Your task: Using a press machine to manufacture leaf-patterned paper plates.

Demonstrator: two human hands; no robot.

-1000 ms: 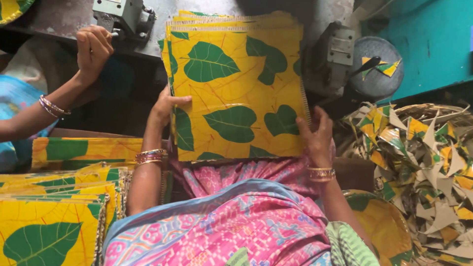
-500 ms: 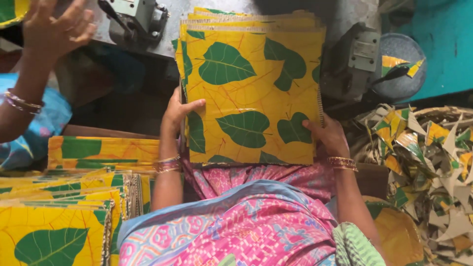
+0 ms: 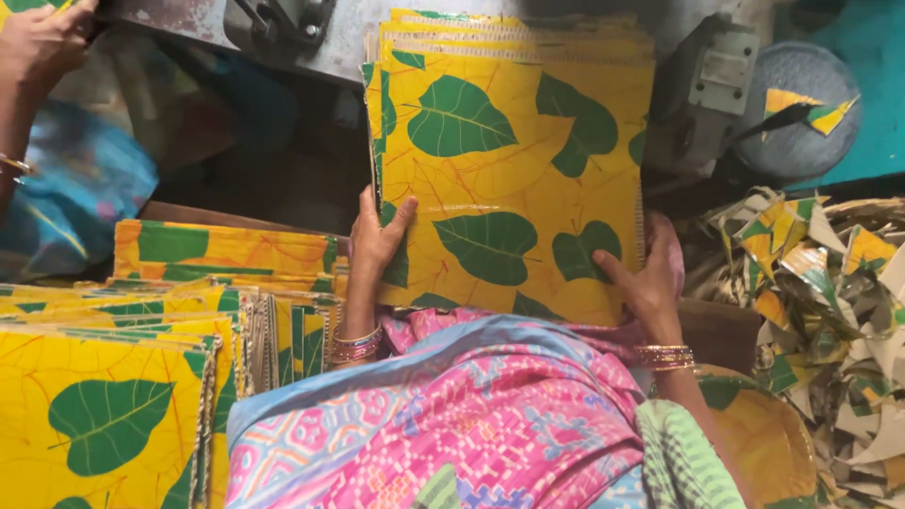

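A stack of yellow cardboard sheets printed with green leaves (image 3: pixel 514 179) fills the upper middle of the frame, its far end lying on a grey table (image 3: pixel 203 24) and its near end resting against the person's lap. The left hand (image 3: pixel 377 240) holds the stack's left edge, thumb laid over the top sheet and fingers curled down the side. The right hand (image 3: pixel 646 273) grips the lower right corner, forefinger stretched across a leaf on the top sheet, the other fingers wrapped around the edge. Both wrists carry bangles. Pink and blue patterned cloth (image 3: pixel 471 415) covers the lap in the lower middle. At lower left sit further piles of the same printed sheets (image 3: pixel 123 368). At the right, a basket (image 3: pixel 848 320) holds a heap of cut offcuts in the same print. A round grey metal part (image 3: pixel 801 113) shows at upper right. Another person's hand (image 3: pixel 42 42) reaches in at upper left.
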